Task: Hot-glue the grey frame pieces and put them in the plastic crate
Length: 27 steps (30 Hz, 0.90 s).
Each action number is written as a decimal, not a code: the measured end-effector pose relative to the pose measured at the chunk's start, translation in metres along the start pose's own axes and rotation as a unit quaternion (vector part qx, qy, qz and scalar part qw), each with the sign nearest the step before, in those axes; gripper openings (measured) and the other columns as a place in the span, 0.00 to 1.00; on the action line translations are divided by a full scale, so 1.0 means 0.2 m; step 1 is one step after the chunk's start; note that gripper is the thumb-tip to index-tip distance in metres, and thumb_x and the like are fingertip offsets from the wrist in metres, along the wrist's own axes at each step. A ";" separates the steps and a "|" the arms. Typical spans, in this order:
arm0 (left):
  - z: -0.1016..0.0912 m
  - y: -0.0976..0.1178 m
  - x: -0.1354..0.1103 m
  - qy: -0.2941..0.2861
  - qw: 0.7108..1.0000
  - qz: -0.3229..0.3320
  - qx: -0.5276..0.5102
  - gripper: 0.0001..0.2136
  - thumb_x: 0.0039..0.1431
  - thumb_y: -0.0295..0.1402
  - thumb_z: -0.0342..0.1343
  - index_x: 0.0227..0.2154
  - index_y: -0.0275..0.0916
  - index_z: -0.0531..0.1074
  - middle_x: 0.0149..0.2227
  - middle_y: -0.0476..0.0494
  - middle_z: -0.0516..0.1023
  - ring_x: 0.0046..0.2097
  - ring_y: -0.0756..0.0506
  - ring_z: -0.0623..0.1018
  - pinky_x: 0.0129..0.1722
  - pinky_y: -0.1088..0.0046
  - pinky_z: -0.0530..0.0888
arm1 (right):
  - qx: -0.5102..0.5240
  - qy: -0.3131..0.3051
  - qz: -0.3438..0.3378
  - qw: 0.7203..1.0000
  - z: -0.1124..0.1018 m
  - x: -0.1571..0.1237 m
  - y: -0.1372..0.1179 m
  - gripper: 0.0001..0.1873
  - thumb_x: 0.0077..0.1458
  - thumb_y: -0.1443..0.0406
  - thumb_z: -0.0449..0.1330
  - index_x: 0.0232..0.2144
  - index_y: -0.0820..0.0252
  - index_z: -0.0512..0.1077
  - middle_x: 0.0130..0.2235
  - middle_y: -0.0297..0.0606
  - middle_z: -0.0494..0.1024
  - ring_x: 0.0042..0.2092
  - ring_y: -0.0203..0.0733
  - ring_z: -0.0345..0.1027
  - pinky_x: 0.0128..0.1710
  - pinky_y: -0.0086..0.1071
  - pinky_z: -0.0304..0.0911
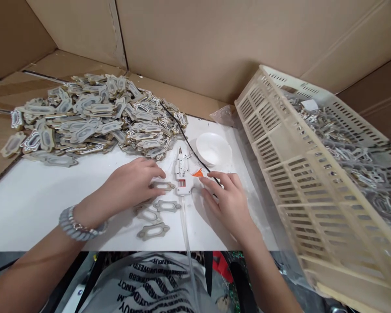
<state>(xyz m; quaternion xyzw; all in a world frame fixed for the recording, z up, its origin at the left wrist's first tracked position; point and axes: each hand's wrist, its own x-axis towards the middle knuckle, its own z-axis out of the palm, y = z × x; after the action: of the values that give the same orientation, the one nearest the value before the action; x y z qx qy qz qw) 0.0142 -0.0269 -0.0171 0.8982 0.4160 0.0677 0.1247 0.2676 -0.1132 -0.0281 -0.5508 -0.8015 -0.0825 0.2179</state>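
My left hand (130,184) lies on the white table (35,200), fingers stretched out over a small grey cut-out frame piece (163,186). Three more such pieces (153,231) lie just below it. A white hot glue gun (182,176) with an orange trigger lies between my hands, nozzle pointing away, a clear glue stick (186,230) trailing from its back. My right hand (226,200) rests to the right of the gun, fingers spread and reaching toward its handle, holding nothing.
A big heap of the grey frame pieces (91,119) covers the far left of the table. A white bowl (214,148) stands behind the gun. A tilted cream plastic crate (313,182) holding more pieces fills the right. Cardboard walls (198,39) enclose the back.
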 end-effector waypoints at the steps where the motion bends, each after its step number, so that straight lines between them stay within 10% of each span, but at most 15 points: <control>1: -0.01 0.00 0.00 -0.004 1.000 0.004 0.003 0.06 0.56 0.38 0.63 0.36 0.47 0.81 0.37 0.46 0.82 0.41 0.40 0.80 0.34 0.68 0.71 | 0.012 -0.018 0.008 1.000 -0.01 0.01 0.00 0.12 0.65 0.67 0.59 0.48 0.57 0.78 0.47 0.45 0.80 0.42 0.49 0.67 0.42 0.41 0.68; 8: -0.01 0.04 0.02 -0.007 0.999 0.028 0.031 0.06 0.53 0.31 0.58 0.28 0.45 0.80 0.29 0.45 0.81 0.35 0.40 0.79 0.28 0.69 0.67 | 0.057 -0.161 0.036 0.985 0.00 0.09 0.03 0.24 0.58 0.72 0.60 0.57 0.64 0.72 0.55 0.49 0.78 0.51 0.55 0.67 0.50 0.46 0.69; 18: -0.28 -0.07 0.05 0.130 0.983 0.125 -0.045 0.11 0.58 0.40 0.52 0.36 0.47 0.80 0.32 0.49 0.83 0.33 0.44 0.80 0.33 0.69 0.70 | -0.064 -0.158 0.054 0.984 0.10 0.14 -0.03 0.28 0.49 0.76 0.57 0.55 0.68 0.72 0.41 0.50 0.80 0.44 0.57 0.67 0.39 0.44 0.65; 27: -0.40 -0.08 0.09 0.279 0.939 0.058 -0.193 0.09 0.56 0.39 0.59 0.34 0.41 0.79 0.32 0.48 0.82 0.31 0.48 0.77 0.33 0.71 0.73 | 0.203 -0.116 0.098 0.967 0.00 0.16 0.07 0.27 0.52 0.73 0.52 0.55 0.59 0.66 0.52 0.47 0.77 0.53 0.51 0.71 0.51 0.44 0.68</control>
<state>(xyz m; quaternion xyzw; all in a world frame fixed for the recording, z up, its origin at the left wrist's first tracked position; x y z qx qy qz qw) -0.0047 0.0098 0.0546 0.8244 0.3598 0.4023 0.1706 0.2704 -0.0814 -0.0149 -0.5764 -0.7635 0.1680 0.2378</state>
